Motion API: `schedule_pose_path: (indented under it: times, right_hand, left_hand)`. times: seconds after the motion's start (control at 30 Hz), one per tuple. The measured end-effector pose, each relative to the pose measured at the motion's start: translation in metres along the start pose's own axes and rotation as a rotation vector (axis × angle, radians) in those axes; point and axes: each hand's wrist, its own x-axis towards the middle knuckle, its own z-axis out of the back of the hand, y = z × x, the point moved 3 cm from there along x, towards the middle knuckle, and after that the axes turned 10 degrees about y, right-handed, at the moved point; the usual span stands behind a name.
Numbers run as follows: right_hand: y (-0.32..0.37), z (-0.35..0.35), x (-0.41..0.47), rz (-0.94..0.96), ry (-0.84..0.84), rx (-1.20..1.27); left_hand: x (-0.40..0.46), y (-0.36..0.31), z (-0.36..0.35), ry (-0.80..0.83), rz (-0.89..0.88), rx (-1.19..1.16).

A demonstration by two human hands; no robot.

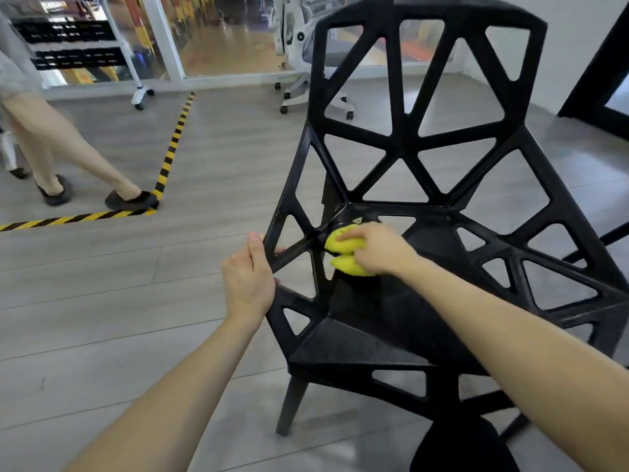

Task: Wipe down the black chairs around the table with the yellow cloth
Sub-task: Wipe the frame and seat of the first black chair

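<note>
Head view, read from left to right. At the far left stands a second person (51, 144), seen only as two bare legs in dark slippers, beside a strip of yellow-and-black floor tape (172, 144) that runs down the grey plank floor (102, 301) and turns a corner toward the left edge. Behind, one white wheeled rack (85, 46) carries dark bins, and further right one white office chair (306, 63) stands on castors before a glass partition.

The left hand (248, 281) grips the left edge of the black chair (425, 165): its thumb lies along the outer face of a strut and its fingers curl round the frame, their tips showing through the opening on the far side. It holds nothing else.

Just to its right, apart from it, the right hand (377, 248) rests palm-down on the yellow cloth (345, 250), fingers bent over the bunched fabric and pressing it against the chair where the left side struts meet the seat. The cloth is a single wad, folded into two lobes, most of it showing to the left of the hand; a small yellow scrap is visible just above it through a gap in the frame.

One black chair fills the right half of the view, its back and seat a lattice of triangular openings; two of its legs can be seen beneath the seat. At the right edge a dark frame (599, 63) is partly visible, too cropped to identify.
</note>
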Motion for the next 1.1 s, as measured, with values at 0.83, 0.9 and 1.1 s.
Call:
schedule_pose_path:
  times: [0.83,0.9,1.1]
  right_hand:
    - [0.087,-0.045,-0.057,0.322,-0.144,0.087]
    - [0.088,-0.018,-0.032,0.154,-0.332,0.357]
    - [0.119,-0.071,-0.056,0.498,-0.087,-0.013]
  left_hand:
    - [-0.059,0.02,0.051,0.409,0.128,-0.276]
    - [-0.059,0.016,0.053,0.407,0.134,-0.256]
    - [-0.052,0.02,0.059,0.402,0.229,-0.178]
